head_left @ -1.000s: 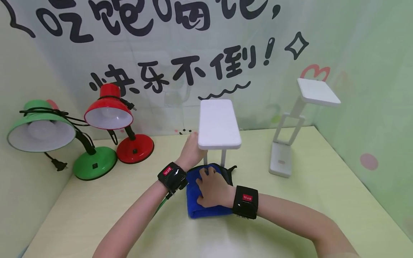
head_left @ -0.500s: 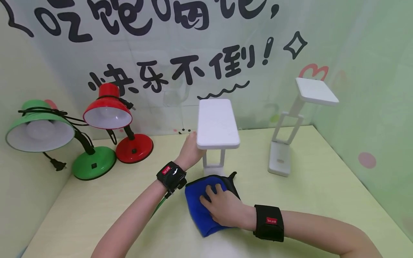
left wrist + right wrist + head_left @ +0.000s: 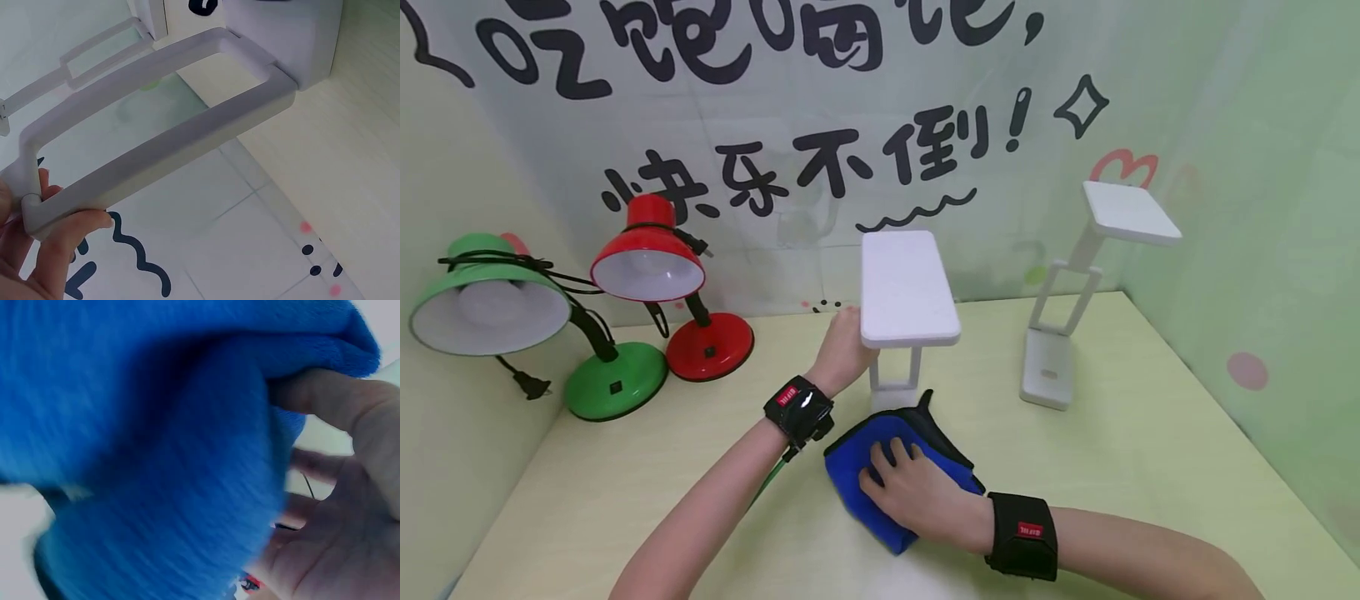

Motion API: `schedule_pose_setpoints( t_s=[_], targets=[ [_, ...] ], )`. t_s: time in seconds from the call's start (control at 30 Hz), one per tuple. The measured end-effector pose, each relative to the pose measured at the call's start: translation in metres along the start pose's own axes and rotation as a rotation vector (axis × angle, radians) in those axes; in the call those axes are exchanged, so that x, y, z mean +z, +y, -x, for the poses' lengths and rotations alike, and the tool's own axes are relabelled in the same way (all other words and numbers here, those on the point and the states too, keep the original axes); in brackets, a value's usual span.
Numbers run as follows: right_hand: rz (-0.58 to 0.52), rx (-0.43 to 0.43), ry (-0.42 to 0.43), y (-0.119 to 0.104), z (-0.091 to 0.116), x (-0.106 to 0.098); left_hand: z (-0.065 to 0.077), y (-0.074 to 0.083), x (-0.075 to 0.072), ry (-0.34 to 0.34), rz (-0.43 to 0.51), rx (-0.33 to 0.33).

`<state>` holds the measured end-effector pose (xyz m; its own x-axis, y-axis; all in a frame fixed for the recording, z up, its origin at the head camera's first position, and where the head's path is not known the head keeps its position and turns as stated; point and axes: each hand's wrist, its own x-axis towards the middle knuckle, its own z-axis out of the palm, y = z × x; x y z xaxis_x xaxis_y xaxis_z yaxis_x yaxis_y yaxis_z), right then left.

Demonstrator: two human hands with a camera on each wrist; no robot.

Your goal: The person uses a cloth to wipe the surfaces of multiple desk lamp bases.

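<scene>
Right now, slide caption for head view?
Left hand grips a white rectangular-headed folding lamp; right hand holds a black-edged blue plush cloth in front of it.

Place: we take this for a small decorated desk corner, set out like a filming spot; whether in a home or an office, we cannot tell.
Desk: a pale wood-grain tabletop point(image 3: 1150, 450) runs back to the wall hanging point(image 3: 760, 117).
Hanging: we see creases and big, rounded black Chinese lettering, its lower line reading 快乐不倒.
Right side: a pale green wall point(image 3: 1277, 208) bears a pink dot point(image 3: 1247, 371).
Lamps: we count four, a green desk lamp point(image 3: 535, 321), a red desk lamp point(image 3: 666, 279), a middle white folding lamp point(image 3: 910, 287) and a right-hand white folding lamp point(image 3: 1084, 248).
Plug: the green one's plug point(image 3: 531, 385) dangles free.
Wrists: we notice black wristbands point(image 3: 1022, 533), suiting a recording.
</scene>
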<state>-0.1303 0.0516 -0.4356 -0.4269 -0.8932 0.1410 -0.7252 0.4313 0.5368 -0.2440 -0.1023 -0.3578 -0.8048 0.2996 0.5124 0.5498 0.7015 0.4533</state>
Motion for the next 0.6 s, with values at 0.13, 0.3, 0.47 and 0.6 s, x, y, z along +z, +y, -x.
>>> schedule_pose_setpoints(
  t_s=[0.13, 0.3, 0.47, 0.6],
  targets=[
    [0.006, 0.010, 0.032, -0.004, -0.002, 0.002, 0.000, 0.000, 0.001, -0.001, 0.018, 0.004],
    [-0.143, 0.211, -0.056, -0.008, 0.016, 0.004, 0.000, -0.001, 0.002, 0.003, 0.014, 0.020],
    [-0.462, 0.411, -0.092, 0.004, 0.023, 0.012, 0.001, -0.002, 0.000, 0.015, -0.025, 0.030],
    [-0.606, 0.442, -0.075, 0.026, 0.011, 0.022, 0.000, -0.002, -0.001, 0.025, -0.041, 0.032]
  ],
)
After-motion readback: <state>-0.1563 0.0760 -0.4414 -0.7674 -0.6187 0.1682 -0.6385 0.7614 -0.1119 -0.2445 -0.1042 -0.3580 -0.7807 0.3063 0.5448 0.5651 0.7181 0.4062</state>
